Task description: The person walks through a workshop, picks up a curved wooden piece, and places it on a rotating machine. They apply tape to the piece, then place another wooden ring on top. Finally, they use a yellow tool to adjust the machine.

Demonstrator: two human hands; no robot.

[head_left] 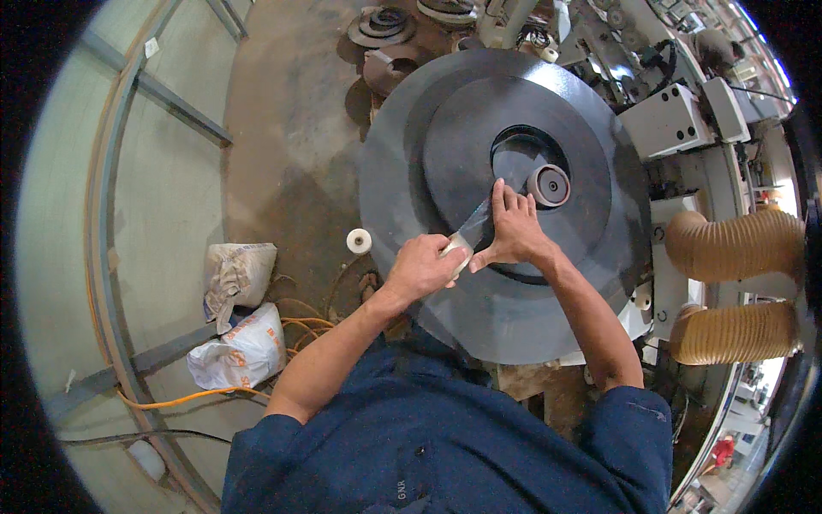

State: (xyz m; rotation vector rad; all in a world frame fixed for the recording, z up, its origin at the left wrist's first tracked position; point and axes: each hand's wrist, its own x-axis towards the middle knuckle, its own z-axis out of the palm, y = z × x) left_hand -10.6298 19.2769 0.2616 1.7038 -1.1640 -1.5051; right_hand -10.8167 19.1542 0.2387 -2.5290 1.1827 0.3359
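My left hand (421, 270) is closed around a roll of clear tape (460, 251). A see-through strip of tape (476, 223) runs from the roll up to the inner part of a large dark coil (402, 137) of banded material, which lies flat in front of me. My right hand (515, 233) rests over the coil near its centre hole, with fingers stretched out and thumb apart. Its fingertips lie beside the strip's upper end; whether they press on the tape I cannot tell. Just beyond those fingers stands a small round wheel (550, 186) with a dark hub.
Grey machinery (668, 120) and two ribbed tan hoses (728, 244) line the right side. On the floor at left are white sacks (244, 347) and an orange cable (184, 401). A white spool (359, 241) stands left of the coil. Smaller dark rings (381, 26) lie at the back.
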